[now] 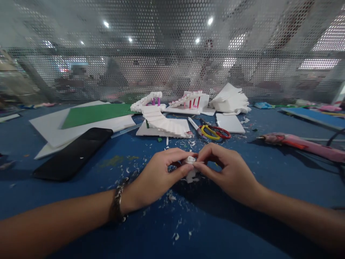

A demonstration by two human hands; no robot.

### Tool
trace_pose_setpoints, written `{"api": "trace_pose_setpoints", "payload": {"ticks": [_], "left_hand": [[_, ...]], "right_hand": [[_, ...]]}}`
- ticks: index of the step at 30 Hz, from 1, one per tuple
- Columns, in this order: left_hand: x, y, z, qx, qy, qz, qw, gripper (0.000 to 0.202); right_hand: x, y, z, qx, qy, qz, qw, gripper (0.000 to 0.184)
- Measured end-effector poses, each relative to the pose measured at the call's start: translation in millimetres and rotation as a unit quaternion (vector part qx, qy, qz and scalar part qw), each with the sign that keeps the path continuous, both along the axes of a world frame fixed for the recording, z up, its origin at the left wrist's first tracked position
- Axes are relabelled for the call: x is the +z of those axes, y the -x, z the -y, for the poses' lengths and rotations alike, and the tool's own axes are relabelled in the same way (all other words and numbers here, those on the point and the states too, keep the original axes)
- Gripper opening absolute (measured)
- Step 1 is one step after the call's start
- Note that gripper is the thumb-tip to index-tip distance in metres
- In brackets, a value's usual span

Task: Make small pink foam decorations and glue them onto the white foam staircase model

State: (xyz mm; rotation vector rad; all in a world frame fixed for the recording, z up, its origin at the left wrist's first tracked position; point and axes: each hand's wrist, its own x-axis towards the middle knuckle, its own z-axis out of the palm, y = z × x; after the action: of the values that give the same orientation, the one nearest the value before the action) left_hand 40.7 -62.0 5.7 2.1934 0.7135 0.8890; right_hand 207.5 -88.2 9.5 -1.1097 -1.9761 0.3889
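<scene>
A person's left hand [161, 169], with a dark beaded bracelet [118, 199] at its wrist, pinches a small white curled piece of paper-like material [191, 159] between thumb and forefinger. The thumb and forefinger of the right hand [229, 171] pinch the same piece at its right edge, so it sits between both sets of fingers, just above a dark blue bench [121, 237]. White scraps [172, 197] are strewn around and below the fingers.

Directly beyond the fingers stands a white curved stepped model on a white base [163, 122]; farther back is a white stepped model with pink and red posts [192, 100]. Just beyond the right fingers lie scissors with yellow and red looped handles [211, 133] and a slim white marker [194, 125]. Left of the fingers rests a flat black rectangular phone [75, 154], near a green sheet [97, 115]. Well to their right is a pink pen-shaped tool with a metal tip [304, 144].
</scene>
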Motion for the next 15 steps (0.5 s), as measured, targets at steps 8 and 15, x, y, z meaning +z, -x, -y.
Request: {"api": "trace_pose_setpoints", "payload": {"ticks": [8, 15], "left_hand": [[-1.3, -0.2, -2.1, -0.009, -0.055, -0.008, 0.998, 0.024], [-3.7, 3.1, -5.7, -0.009, -0.015, 0.008, 1.000, 0.026]], "right_hand": [[1.6, -2.2, -0.8, 0.020, 0.019, -0.011, 1.000, 0.008], [3.7, -3.3, -0.9, 0.044, 0.060, -0.064, 0.995, 0.006]]}}
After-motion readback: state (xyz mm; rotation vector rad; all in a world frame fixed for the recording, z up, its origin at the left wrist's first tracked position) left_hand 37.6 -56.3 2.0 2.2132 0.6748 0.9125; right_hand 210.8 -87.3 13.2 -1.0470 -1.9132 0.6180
